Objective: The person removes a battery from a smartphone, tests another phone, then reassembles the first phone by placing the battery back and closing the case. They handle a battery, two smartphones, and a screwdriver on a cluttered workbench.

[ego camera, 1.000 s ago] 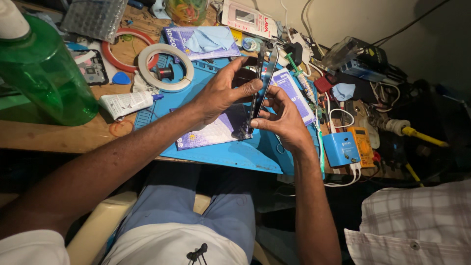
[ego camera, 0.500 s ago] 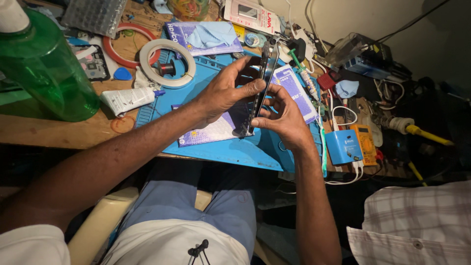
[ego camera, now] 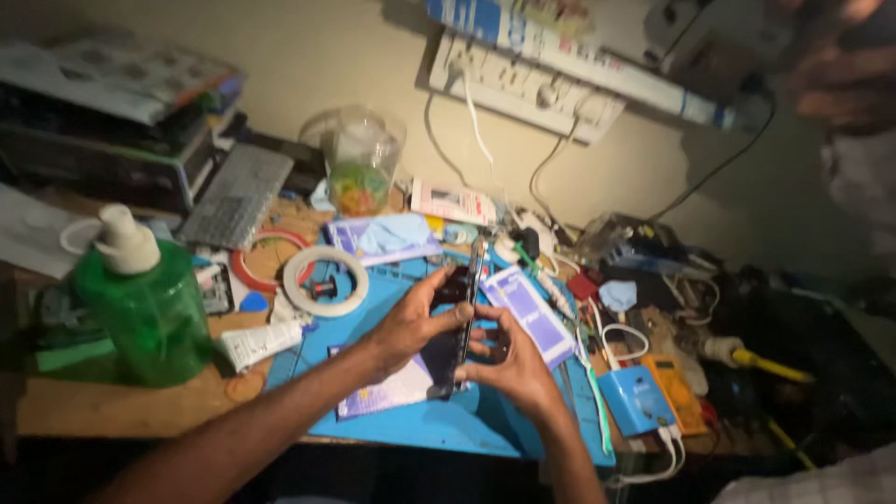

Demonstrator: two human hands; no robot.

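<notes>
Both hands (ego camera: 467, 345) around slim dark phone (ego camera: 459, 322), edge-on

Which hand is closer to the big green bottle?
The left hand. It grips the phone on the side facing the green bottle, though well apart from it. The right hand holds the phone's far side, farther from the bottle.
</notes>
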